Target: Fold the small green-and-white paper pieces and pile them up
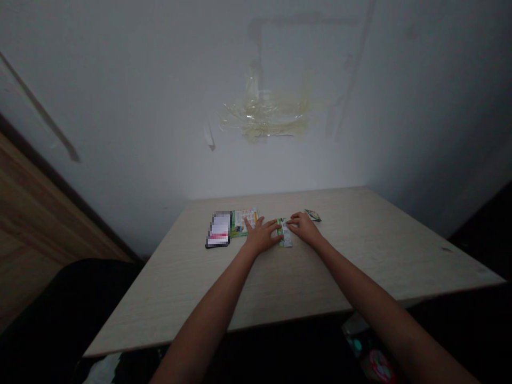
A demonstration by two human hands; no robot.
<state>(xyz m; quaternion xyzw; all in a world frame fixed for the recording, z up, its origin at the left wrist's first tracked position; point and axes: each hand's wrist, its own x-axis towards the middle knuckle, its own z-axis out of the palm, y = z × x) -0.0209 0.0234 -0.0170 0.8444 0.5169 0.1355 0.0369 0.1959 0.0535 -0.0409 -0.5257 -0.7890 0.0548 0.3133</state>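
My table [384,240] has loads of room toward its front and right edges. Left hand [262,236] spread, right hand [306,226] fingers bunched, can't tell if pinching. Leaflet [241,220] and phone [218,230] sit toward the left edge. Paper strip [285,234]'s between my hands, nearer the back edge; probably flattening it, so steady fingertips needed. Tiny card [313,215]'s just beyond my right hand.

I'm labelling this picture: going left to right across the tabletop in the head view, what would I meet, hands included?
Black-edged phone, green-edged printed leaflet, left hand, green-and-white paper strip, right hand.
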